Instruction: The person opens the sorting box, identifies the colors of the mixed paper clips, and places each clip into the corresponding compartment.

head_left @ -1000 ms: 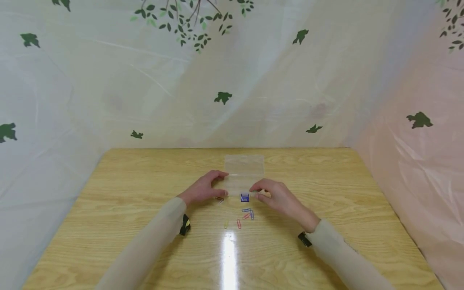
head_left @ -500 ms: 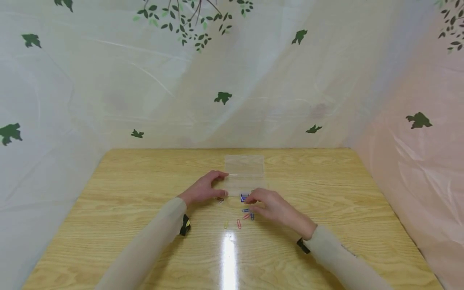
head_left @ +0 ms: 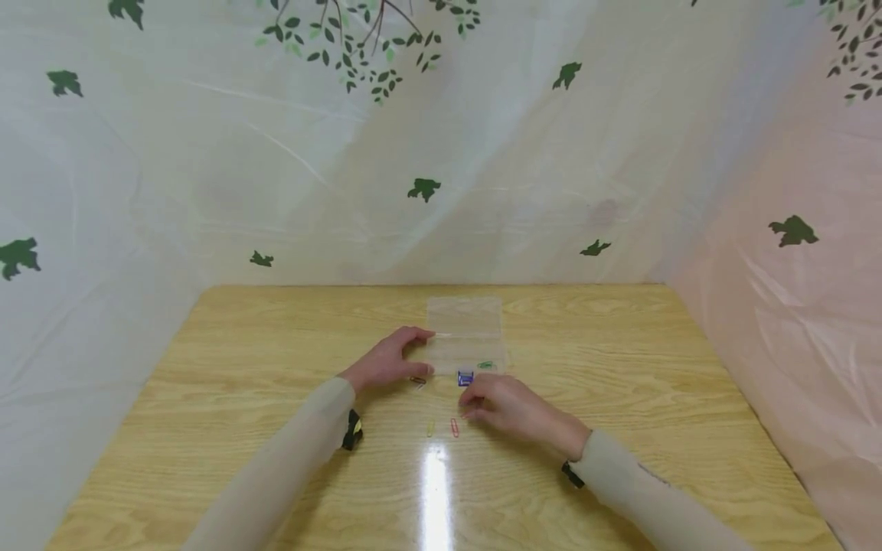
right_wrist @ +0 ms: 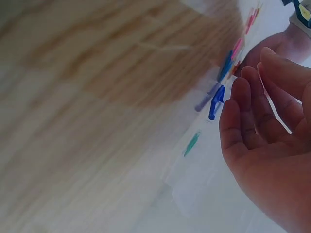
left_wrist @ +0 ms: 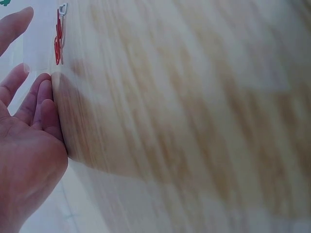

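A clear plastic box (head_left: 460, 358) lies on the table with its lid (head_left: 465, 315) folded back. My left hand (head_left: 389, 360) holds the box's left end, thumb at the front corner and index finger near the hinge. One green paper clip (head_left: 485, 365) is inside, behind a small blue piece (head_left: 465, 378) at the front edge. My right hand (head_left: 513, 405) is low over the table in front of the box, fingers loosely bent. Beneath it, the right wrist view shows a blue paper clip (right_wrist: 225, 66) and a pink paper clip (right_wrist: 236, 48) close to the fingertips.
A red paper clip (head_left: 455, 427) and a yellow paper clip (head_left: 430, 428) lie nearest the person. Brown and white paper clips (head_left: 417, 380) sit beside the left thumb. The wooden table (head_left: 276, 321) meets a pale leaf-patterned curtain (head_left: 331, 191) at the back.
My right hand has moved from the box's front right corner toward the person, over the loose clips. A green clip now shows in the box. The left hand keeps its place.
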Tool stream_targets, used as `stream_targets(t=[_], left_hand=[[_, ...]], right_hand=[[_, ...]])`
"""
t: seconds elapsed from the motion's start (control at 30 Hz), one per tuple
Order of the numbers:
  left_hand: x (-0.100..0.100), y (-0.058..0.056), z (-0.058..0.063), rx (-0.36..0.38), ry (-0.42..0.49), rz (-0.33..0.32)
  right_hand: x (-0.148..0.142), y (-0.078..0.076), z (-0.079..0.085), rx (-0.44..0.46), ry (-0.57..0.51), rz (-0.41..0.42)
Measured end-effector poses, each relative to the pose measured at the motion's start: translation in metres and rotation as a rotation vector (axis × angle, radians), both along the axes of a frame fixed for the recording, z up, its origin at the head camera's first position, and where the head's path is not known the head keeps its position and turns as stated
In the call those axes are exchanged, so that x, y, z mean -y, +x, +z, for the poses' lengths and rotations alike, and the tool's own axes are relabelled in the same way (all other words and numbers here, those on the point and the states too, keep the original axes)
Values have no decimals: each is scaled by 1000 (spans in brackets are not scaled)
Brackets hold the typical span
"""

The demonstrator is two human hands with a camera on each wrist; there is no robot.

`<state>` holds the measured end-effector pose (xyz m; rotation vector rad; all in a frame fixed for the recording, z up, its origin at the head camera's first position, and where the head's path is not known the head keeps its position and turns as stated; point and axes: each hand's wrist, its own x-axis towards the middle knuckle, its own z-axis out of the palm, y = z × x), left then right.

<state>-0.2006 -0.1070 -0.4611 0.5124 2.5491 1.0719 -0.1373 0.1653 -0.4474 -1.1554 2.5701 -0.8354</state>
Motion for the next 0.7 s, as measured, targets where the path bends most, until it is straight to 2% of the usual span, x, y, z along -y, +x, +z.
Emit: stream_targets(t=[0.47,0.7], left_hand=[[2,-3,-1,13,4,0],[2,-5,3,25,6,-9]], right_hand=[[7,-4,-2,47,50,-5],[11,-4,0,30,73,-10]])
